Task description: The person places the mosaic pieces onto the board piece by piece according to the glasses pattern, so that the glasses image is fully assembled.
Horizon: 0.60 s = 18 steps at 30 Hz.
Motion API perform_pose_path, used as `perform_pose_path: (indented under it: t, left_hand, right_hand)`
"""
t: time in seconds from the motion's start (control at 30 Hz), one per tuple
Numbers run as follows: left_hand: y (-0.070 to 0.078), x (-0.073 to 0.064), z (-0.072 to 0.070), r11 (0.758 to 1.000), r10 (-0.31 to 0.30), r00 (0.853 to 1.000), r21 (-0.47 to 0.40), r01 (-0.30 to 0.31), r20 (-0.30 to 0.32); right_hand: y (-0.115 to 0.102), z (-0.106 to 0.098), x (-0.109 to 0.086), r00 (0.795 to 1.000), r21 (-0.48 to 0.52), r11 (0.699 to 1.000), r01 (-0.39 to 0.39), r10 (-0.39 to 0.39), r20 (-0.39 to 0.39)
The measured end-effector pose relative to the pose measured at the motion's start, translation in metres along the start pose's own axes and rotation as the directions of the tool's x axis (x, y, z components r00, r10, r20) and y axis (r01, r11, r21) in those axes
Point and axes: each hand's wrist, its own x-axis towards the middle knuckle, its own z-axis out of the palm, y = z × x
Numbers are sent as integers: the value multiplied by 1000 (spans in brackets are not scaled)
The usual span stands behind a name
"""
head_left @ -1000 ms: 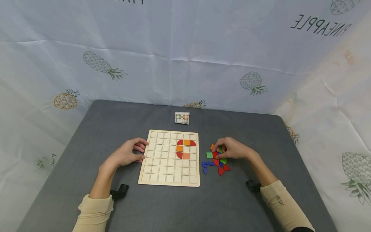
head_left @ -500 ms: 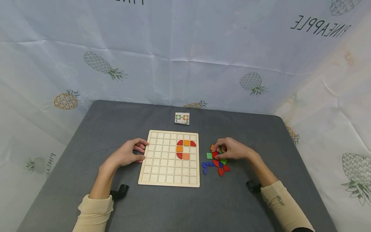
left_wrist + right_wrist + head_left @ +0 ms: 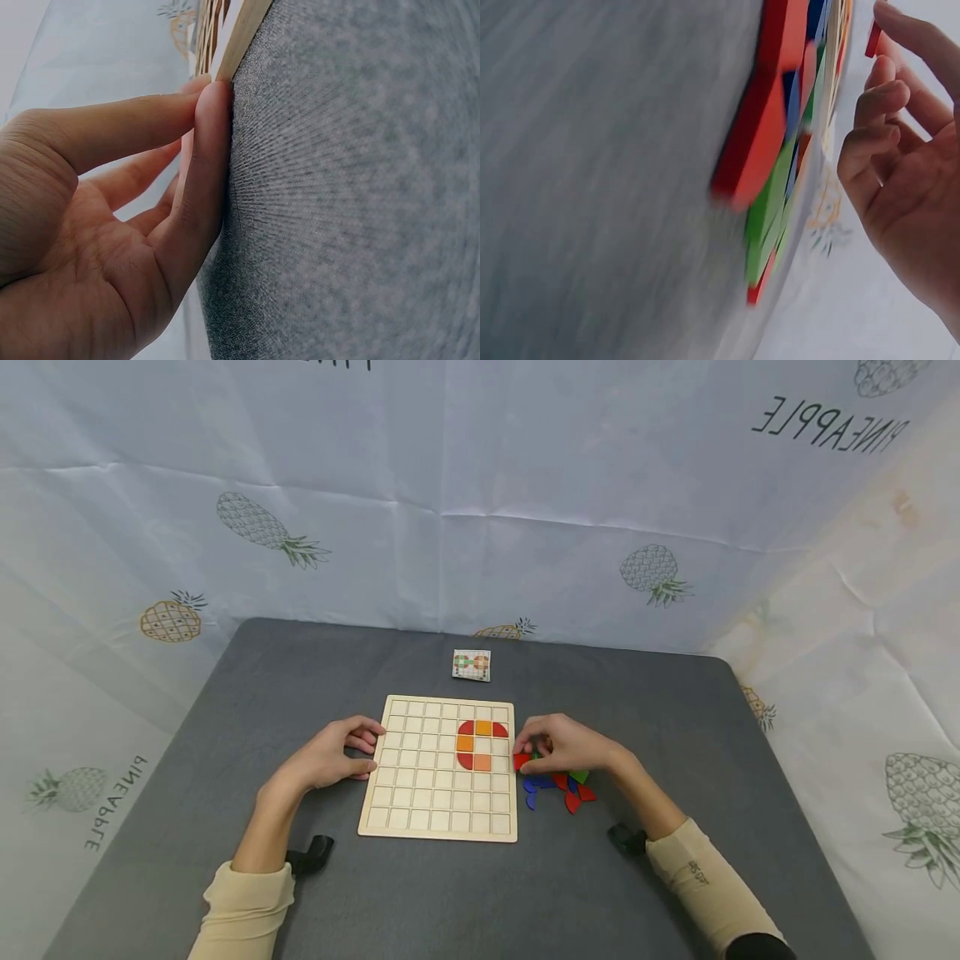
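Here's the red piece, and it's sitting by the right edge of the wooden board, pinched between thumb and fingertip of the right hand. Its shape is hiding under those fingers. The step in hand is looking like a delivery: one more piece for the pattern. On the board, red and orange pieces are already forming a curve towards the upper right, and the cell right of the light orange square is standing bare; that's seeming the likeliest target. The next move is calling for a turn of the piece so any curve faces outward, then a flat press into the frame. Over on the left edge, the left hand is resting relaxed fingertips and thumb against the wood, gripping nothing, probably steadying it. Beneath the right hand, a loose pile is waiting on the grey tabletop; beyond the board, a small patterned card is lying.
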Motion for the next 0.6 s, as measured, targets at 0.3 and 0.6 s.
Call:
perform_pose_path:
  t: [0.3,0.6]
  left_hand:
    - [-2,3,0,1000,-8,1000,5,8,-5]
    - [-6,5,0,1000,-17,1000,2,17,-3]
  right_hand:
    - [-12,13,21,1000,-146,989,19,-21,-13]
    - [-13,18,28,1000,-114,993,-22,22,0]
